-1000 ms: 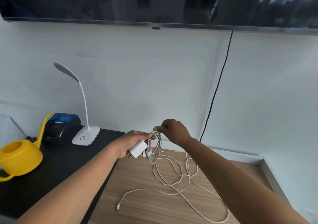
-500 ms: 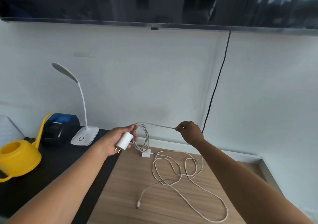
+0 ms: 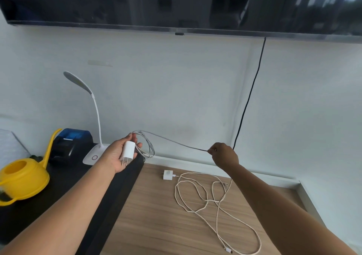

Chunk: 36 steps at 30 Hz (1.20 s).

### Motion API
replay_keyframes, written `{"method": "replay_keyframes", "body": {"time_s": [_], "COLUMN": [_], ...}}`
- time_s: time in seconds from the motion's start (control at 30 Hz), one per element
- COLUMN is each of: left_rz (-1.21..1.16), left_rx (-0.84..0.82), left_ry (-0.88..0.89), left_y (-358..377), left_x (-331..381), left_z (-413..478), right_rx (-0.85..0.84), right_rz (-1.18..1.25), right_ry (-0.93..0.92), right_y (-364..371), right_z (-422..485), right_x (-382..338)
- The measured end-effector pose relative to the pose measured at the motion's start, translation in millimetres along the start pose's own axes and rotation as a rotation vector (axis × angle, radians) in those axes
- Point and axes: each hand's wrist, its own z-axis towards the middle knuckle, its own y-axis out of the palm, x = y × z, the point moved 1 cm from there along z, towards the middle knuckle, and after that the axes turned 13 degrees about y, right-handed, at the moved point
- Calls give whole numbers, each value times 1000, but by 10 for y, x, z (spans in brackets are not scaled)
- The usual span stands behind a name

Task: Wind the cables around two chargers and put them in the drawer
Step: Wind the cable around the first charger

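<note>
Right hand [image 3: 223, 154] has swung farther toward the right of the frame than half a second back, so the cable [image 3: 176, 142] between the hands is a longer, tighter line now. Left hand [image 3: 117, 154] sits left of centre, fingers curled round the charger [image 3: 128, 150], prongs down, with a few turns of cable hanging beside it. Right hand pinches the strand. It runs left to right, dipping slightly, so I'd guess the next wrap brings the right hand back to the left. Second charger [image 3: 167, 175] lies on the counter [image 3: 156, 225] below and between them, next to a loose tangle [image 3: 207, 200]. No drawer in view.
</note>
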Motion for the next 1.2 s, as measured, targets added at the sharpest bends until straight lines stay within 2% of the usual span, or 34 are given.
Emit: {"method": "replay_keyframes", "body": {"time_s": [0.23, 0.37, 0.53, 0.7, 0.97, 1.2], "left_rz": [79, 208, 419, 497, 568, 566], "left_rx": [-31, -68, -179, -261, -406, -404], "left_ry": [30, 57, 64, 36, -24, -47], "left_y": [168, 295, 503, 651, 700, 613], "left_x": [-118, -208, -391, -527, -560, -508], "left_z": [-8, -54, -191, -284, -319, -306], "right_rx": [-115, -225, -260, -192, -189, -140], "right_rz": [-154, -124, -75, -57, 56, 75], "right_ry": [-225, -329, -385, -370, -254, -236], "right_y": [119, 147, 137, 132, 57, -12], "right_z": [-210, -308, -392, -377, -314, -221], "right_x": [-300, -479, -655, -668, -523, -353]}}
